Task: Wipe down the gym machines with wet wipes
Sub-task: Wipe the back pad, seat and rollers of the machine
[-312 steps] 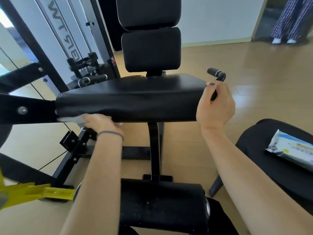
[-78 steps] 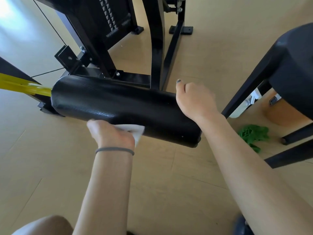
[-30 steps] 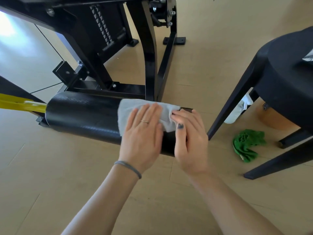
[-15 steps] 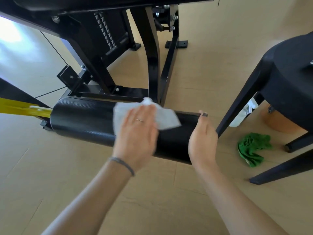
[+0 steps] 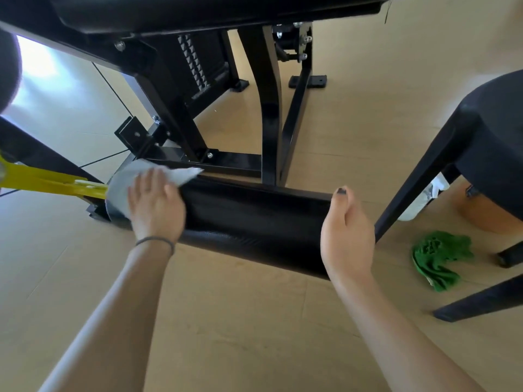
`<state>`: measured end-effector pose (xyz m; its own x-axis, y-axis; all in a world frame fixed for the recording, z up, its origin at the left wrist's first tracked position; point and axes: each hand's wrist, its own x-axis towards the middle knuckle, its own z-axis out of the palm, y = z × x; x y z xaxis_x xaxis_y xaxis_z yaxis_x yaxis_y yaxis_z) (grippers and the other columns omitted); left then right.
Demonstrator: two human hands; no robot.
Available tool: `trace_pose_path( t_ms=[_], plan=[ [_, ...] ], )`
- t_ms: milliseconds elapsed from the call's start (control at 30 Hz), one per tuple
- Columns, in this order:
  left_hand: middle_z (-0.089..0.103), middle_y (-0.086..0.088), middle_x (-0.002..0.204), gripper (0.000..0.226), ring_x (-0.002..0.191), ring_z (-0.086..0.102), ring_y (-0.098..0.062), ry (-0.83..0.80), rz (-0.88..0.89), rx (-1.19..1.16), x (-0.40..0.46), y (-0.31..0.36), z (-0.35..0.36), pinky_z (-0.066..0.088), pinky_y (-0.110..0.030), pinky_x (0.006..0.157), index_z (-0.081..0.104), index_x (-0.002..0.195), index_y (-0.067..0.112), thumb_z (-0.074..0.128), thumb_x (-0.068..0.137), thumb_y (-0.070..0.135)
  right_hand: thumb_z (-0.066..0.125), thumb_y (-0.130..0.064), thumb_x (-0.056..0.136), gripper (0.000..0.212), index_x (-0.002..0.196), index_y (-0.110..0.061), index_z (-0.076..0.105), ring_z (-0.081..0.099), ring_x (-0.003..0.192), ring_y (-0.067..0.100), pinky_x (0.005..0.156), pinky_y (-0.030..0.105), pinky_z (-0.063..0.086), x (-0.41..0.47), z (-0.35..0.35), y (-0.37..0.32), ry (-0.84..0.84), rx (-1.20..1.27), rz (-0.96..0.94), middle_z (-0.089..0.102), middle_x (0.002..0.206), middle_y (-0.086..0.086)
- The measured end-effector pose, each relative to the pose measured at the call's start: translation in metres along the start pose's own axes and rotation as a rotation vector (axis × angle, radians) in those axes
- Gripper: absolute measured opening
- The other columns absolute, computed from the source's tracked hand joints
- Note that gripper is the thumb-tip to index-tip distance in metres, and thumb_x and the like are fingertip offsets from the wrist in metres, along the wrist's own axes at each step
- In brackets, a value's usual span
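Stool leg (image 5: pixel 418 176) — beside roller's (image 5: pixel 254 222) right end

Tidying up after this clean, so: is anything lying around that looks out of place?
Yes: a crumpled green cloth lies loose on the wooden floor beside the black stool. Nothing looks spilled or damaged. The left hand presses the wet wipe onto the roller pad.

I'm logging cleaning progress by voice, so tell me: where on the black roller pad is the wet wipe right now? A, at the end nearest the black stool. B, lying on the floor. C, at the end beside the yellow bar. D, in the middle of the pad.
C: the left hand presses the wet wipe flat onto the roller pad at its end beside the yellow bar, while the right hand is at the opposite end.
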<state>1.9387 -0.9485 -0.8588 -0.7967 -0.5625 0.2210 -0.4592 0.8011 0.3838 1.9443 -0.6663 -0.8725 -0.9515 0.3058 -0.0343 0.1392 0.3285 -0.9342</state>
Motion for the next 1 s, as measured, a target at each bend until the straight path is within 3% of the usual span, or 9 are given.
trace_pose_path(
  t_ms=[100, 233, 333, 433, 533, 633, 733, 867, 1000],
  plan=[
    [0.054, -0.007, 0.142, 0.052, 0.133, 0.046, -0.029, -0.088, 0.395, 0.035, -0.060, 0.060, 0.012, 0.030, -0.043, 0.117, 0.050, 0.142, 0.015, 0.024, 0.098, 0.028, 0.026, -0.044, 0.105, 0.039, 0.091, -0.019, 0.054, 0.061, 0.082, 0.018, 0.071, 0.034, 0.048, -0.001, 0.002, 0.000, 0.060, 0.013, -0.012, 0.062, 0.081, -0.002],
    [0.036, 0.006, 0.159, 0.054, 0.150, 0.025, -0.013, -0.238, 0.688, 0.051, -0.093, 0.071, 0.010, 0.021, -0.039, 0.124, 0.036, 0.154, 0.022, 0.020, 0.105, 0.036, 0.019, -0.052, 0.100, 0.059, 0.142, -0.028, 0.050, 0.059, 0.108, 0.015, 0.100, 0.042, 0.048, -0.007, 0.003, 0.009, 0.035, 0.042, -0.030, 0.065, 0.109, -0.006],
    [0.049, 0.002, 0.148, 0.051, 0.138, 0.041, -0.021, -0.144, 0.451, 0.040, -0.025, 0.017, 0.000, 0.035, -0.043, 0.115, 0.049, 0.141, 0.025, 0.023, 0.098, 0.034, 0.017, -0.051, 0.102, 0.057, 0.152, -0.029, 0.036, 0.056, 0.121, 0.019, 0.108, 0.051, 0.044, -0.019, 0.002, 0.023, 0.011, 0.042, -0.137, 0.063, 0.124, 0.003],
    [0.044, -0.009, 0.153, 0.054, 0.142, 0.034, -0.028, -0.036, 0.121, 0.063, 0.027, -0.044, -0.018, 0.022, -0.044, 0.122, 0.049, 0.143, 0.013, 0.022, 0.098, 0.027, 0.022, -0.039, 0.107, 0.055, 0.157, -0.016, 0.031, 0.030, 0.149, 0.010, 0.121, 0.041, 0.031, -0.032, 0.001, 0.034, 0.020, -0.044, -0.284, 0.039, 0.159, 0.000],
    [0.039, -0.008, 0.155, 0.051, 0.146, 0.027, -0.028, 0.006, -0.002, 0.062, 0.029, -0.047, -0.017, 0.014, -0.043, 0.123, 0.047, 0.144, 0.012, 0.024, 0.101, 0.026, 0.025, -0.037, 0.107, 0.056, 0.155, -0.010, 0.033, 0.022, 0.152, 0.009, 0.123, 0.032, 0.024, -0.035, 0.001, 0.044, 0.010, -0.089, -0.382, 0.029, 0.164, 0.000],
    [0.051, -0.011, 0.145, 0.049, 0.137, 0.039, -0.030, -0.046, 0.155, 0.042, -0.012, 0.018, -0.003, 0.021, -0.045, 0.120, 0.053, 0.138, 0.012, 0.026, 0.099, 0.024, 0.026, -0.041, 0.106, 0.054, 0.149, -0.016, 0.045, 0.039, 0.143, 0.006, 0.117, 0.024, 0.031, -0.031, -0.008, 0.039, 0.035, -0.036, -0.355, 0.050, 0.151, -0.001],
    [0.058, -0.005, 0.132, 0.045, 0.122, 0.050, -0.026, -0.118, 0.501, 0.025, -0.092, 0.097, 0.011, 0.033, -0.040, 0.111, 0.054, 0.134, 0.015, 0.030, 0.097, 0.025, 0.031, -0.044, 0.102, 0.047, 0.127, -0.021, 0.063, 0.056, 0.109, -0.005, 0.093, 0.012, 0.040, -0.008, -0.020, 0.003, 0.094, 0.158, -0.027, 0.066, 0.113, -0.014],
    [0.046, 0.000, 0.153, 0.056, 0.146, 0.035, -0.017, -0.256, 0.723, -0.012, -0.152, 0.150, 0.023, 0.018, -0.035, 0.124, 0.045, 0.150, 0.015, 0.021, 0.102, 0.035, 0.030, -0.052, 0.104, 0.046, 0.091, -0.022, 0.063, 0.061, 0.090, 0.010, 0.085, 0.030, 0.046, 0.025, -0.026, -0.027, -0.141, 0.402, 0.488, 0.065, 0.095, -0.009],
    [0.045, 0.009, 0.152, 0.053, 0.142, 0.036, -0.008, -0.277, 0.679, 0.115, -0.094, 0.097, 0.006, 0.021, -0.030, 0.123, 0.043, 0.149, 0.026, 0.020, 0.103, 0.035, 0.022, -0.050, 0.106, 0.048, 0.080, -0.019, 0.049, 0.053, 0.078, 0.016, 0.074, 0.037, 0.044, 0.002, -0.010, -0.014, -0.103, 0.128, 0.211, 0.053, 0.077, -0.007]
  ],
)
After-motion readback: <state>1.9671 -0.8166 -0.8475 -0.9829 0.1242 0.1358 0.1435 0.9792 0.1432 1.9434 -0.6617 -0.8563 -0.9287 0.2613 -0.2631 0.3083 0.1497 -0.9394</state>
